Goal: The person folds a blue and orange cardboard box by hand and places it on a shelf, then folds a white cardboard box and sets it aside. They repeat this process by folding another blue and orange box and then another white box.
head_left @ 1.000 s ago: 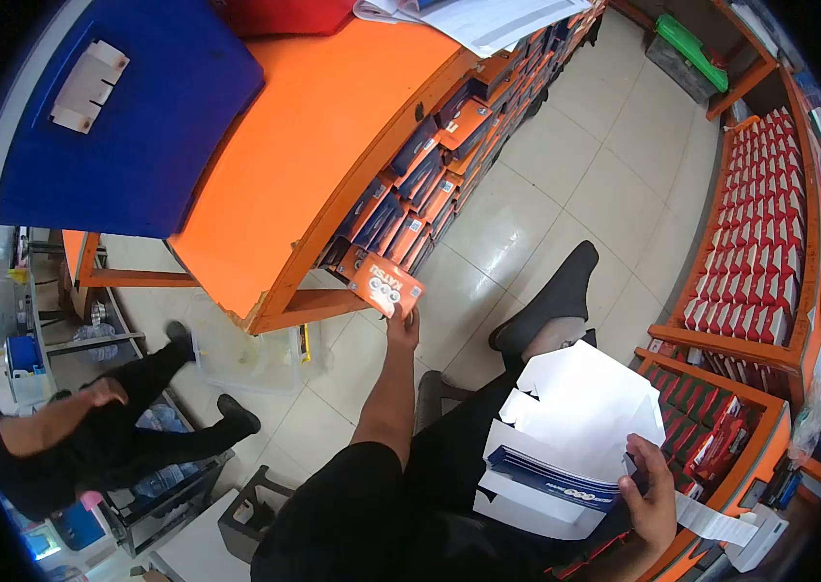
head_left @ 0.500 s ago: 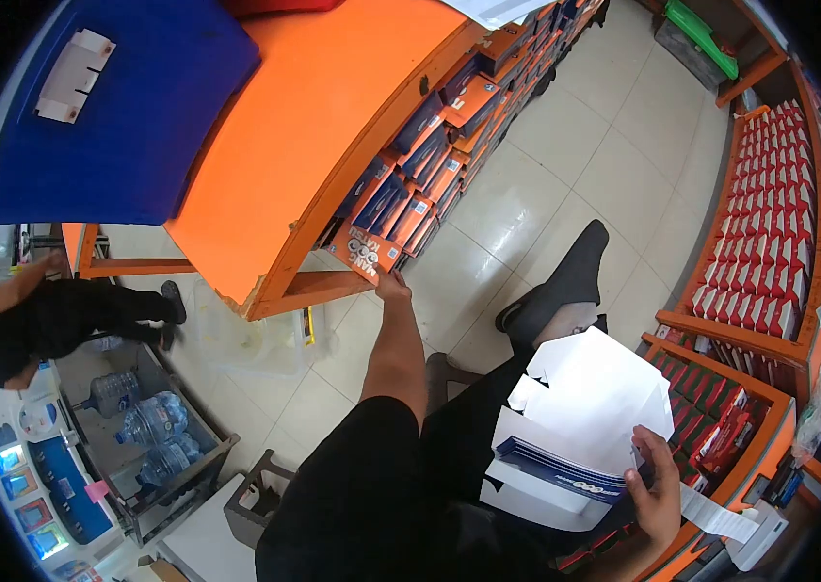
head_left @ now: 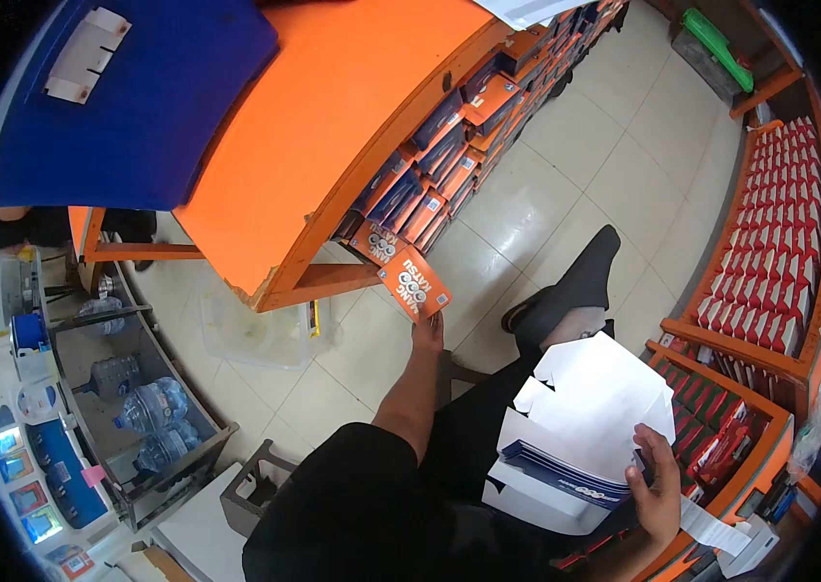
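One orange box (head_left: 414, 283) is pinched by its lower edge in the left hand (head_left: 427, 333), fingers closed on it, arm stretched out toward the orange counter (head_left: 313, 126). Box sits tilted, printed face up, just off the counter's lower front corner and touching or nearly touching another orange box (head_left: 378, 242) at the end of the shelf row under the counter top. Can't tell if the two actually touch.

Right hand (head_left: 660, 488) is clamped on the edge of an open white carton (head_left: 580, 427), flaps up, blue stripe on its side; carton rests on the person's lap, well away from the counter. White paper slip (head_left: 716, 529) hangs by that hand.

Under the counter top: packed rows of orange and blue boxes (head_left: 449, 145) running along the shelf. On the counter: blue bin lid (head_left: 139, 107) at the left end, white papers (head_left: 527, 10) at the far end.

Below the counter's left end: clear plastic tub (head_left: 255, 330) on the tiled floor (head_left: 565, 175). Further left, a rack with water bottles (head_left: 144, 407). Across the aisle from the counter: orange shelf of red boxes (head_left: 769, 223).
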`<state>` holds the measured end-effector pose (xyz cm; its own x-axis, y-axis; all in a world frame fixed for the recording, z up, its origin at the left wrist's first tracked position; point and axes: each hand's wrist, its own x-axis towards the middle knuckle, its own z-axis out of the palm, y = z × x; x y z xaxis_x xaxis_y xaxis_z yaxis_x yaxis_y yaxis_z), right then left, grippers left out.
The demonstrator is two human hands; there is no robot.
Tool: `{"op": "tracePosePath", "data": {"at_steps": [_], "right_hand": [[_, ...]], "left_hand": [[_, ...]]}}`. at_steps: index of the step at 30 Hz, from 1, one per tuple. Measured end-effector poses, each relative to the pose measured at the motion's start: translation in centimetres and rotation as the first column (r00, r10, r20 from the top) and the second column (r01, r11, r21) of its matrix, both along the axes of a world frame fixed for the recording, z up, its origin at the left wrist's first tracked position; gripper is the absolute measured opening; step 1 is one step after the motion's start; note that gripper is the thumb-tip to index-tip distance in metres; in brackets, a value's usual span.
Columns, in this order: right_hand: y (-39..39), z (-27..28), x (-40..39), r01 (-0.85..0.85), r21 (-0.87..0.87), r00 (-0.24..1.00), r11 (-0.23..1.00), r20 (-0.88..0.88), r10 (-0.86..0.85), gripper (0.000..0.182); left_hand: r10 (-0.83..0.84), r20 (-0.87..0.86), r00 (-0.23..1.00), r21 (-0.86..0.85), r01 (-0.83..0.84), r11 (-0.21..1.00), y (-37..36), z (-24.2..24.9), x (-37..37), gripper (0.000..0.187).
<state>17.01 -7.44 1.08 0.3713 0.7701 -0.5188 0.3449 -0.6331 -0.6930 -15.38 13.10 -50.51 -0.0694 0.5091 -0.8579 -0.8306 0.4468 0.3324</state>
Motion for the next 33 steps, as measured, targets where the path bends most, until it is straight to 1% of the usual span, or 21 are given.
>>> {"op": "tracePosePath", "data": {"at_steps": [1, 3, 4, 6, 7, 9, 12, 13, 15, 17, 19, 21, 24, 25, 26, 27, 28, 29, 31, 32, 33], "right_hand": [[0.0, -0.1, 0.0, 0.013, 0.001, 1.000, 1.000, -0.007, -0.013, 0.063], [-0.4, -0.4, 0.1, 0.009, 0.006, 1.000, 1.000, -0.007, -0.009, 0.062], [-0.5, -0.4, -0.1, 0.005, 0.013, 1.000, 1.000, -0.007, -0.005, 0.061], [0.0, -0.2, -0.5, 0.009, 0.006, 1.000, 1.000, -0.002, -0.009, 0.061], [0.0, 0.0, -0.6, 0.013, -0.012, 1.000, 1.000, 0.005, -0.013, 0.060], [-0.6, -0.3, -0.4, 0.005, 0.017, 1.000, 1.000, -0.002, -0.005, 0.060], [-1.2, -0.5, -0.3, 0.002, 0.047, 1.000, 0.999, -0.025, -0.001, 0.059], [-1.1, -0.5, -0.3, 0.008, 0.055, 1.000, 0.998, -0.028, -0.007, 0.059], [-0.9, 0.0, -0.3, 0.006, 0.058, 1.000, 0.998, -0.024, -0.004, 0.059], [-1.2, 0.5, -0.3, 0.013, 0.042, 1.000, 0.999, -0.018, -0.012, 0.059], [-1.6, 0.4, 0.0, -0.020, 0.042, 1.000, 0.999, -0.022, 0.021, 0.060], [-1.8, 0.3, 0.0, -0.007, 0.031, 1.000, 0.999, -0.029, 0.008, 0.060], [-1.5, 0.1, -0.4, 0.009, 0.021, 0.999, 1.000, -0.037, -0.009, 0.060], [-1.3, 0.1, -0.5, 0.018, 0.018, 0.999, 1.000, -0.039, -0.017, 0.060], [-1.2, 0.2, -0.4, 0.020, 0.018, 0.999, 1.000, -0.037, -0.019, 0.060], [-1.0, 0.2, -0.4, -0.002, 0.022, 0.999, 1.000, -0.049, 0.003, 0.060], [-0.9, 0.3, -0.3, -0.025, 0.026, 0.998, 0.999, -0.061, 0.026, 0.060], [-0.9, 0.3, -0.3, -0.023, 0.023, 0.998, 0.999, -0.060, 0.025, 0.060], [-0.8, 0.3, -0.3, -0.023, 0.015, 0.999, 1.000, -0.040, 0.024, 0.059], [-0.7, 0.5, -0.3, -0.022, 0.013, 0.999, 1.000, -0.035, 0.023, 0.059], [-0.5, 0.7, -0.4, -0.033, 0.014, 0.999, 0.999, -0.040, 0.033, 0.059]], "left_hand": [[0.003, 0.001, 1.000, 0.003, -0.003, 1.000, -0.7, -0.6, -0.1, 0.050], [-0.072, 0.069, 0.995, 0.148, 0.061, 0.987, -2.7, -1.5, -0.6, 0.054], [-0.074, 0.065, 0.995, 0.147, 0.063, 0.987, -3.6, -0.7, -0.7, 0.054], [-0.068, 0.013, 0.998, -0.001, 0.068, 0.998, -3.5, 0.3, -0.2, 0.054], [-0.072, 0.017, 0.997, 0.005, 0.072, 0.997, -2.8, 0.4, 0.1, 0.054], [0.028, 0.040, 0.999, 0.028, -0.029, 0.999, -1.9, 0.1, 0.3, 0.051], [0.031, 0.041, 0.999, -0.029, -0.029, 0.999, -1.1, -1.6, 0.0, 0.048], [0.032, 0.041, 0.999, -0.026, -0.031, 0.999, -1.0, -1.9, -0.2, 0.048], [-0.063, -0.001, 0.998, -0.022, 0.063, 0.998, -0.4, -2.7, -0.1, 0.045], [-0.081, 0.031, 0.996, -0.005, 0.082, 0.997, 0.2, -5.2, -0.3, 0.044], [-0.098, 0.058, 0.993, 0.016, 0.098, 0.995, 0.8, -4.8, 0.5, 0.043], [-0.081, -0.032, 0.996, 0.026, 0.082, 0.996, 1.0, -3.5, 1.2, 0.043], [-0.079, -0.076, 0.994, 0.023, 0.081, 0.996, 1.4, -2.2, 0.9, 0.044], [-0.080, -0.074, 0.994, 0.025, 0.082, 0.996, 1.7, -3.2, 0.1, 0.044], [-0.087, -0.032, 0.996, 0.043, 0.089, 0.995, 2.4, -4.1, -1.0, 0.044], [-0.095, 0.009, 0.995, 0.060, 0.094, 0.994, 3.0, -3.7, -1.2, 0.044], [-0.068, -0.066, 0.995, 0.074, 0.073, 0.995, 3.2, -3.4, -0.9, 0.039], [-0.070, -0.064, 0.995, 0.072, 0.074, 0.995, 4.0, -3.1, -0.8, 0.039], [0.006, 0.007, 1.000, 0.056, -0.006, 0.998, 6.1, -3.2, -1.2, 0.037], [0.072, -0.035, 0.997, 0.049, -0.070, 0.996, 7.1, -2.8, -0.8, 0.039], [0.070, -0.028, 0.997, 0.048, -0.069, 0.996, 8.6, -2.5, -0.4, 0.039]]}}
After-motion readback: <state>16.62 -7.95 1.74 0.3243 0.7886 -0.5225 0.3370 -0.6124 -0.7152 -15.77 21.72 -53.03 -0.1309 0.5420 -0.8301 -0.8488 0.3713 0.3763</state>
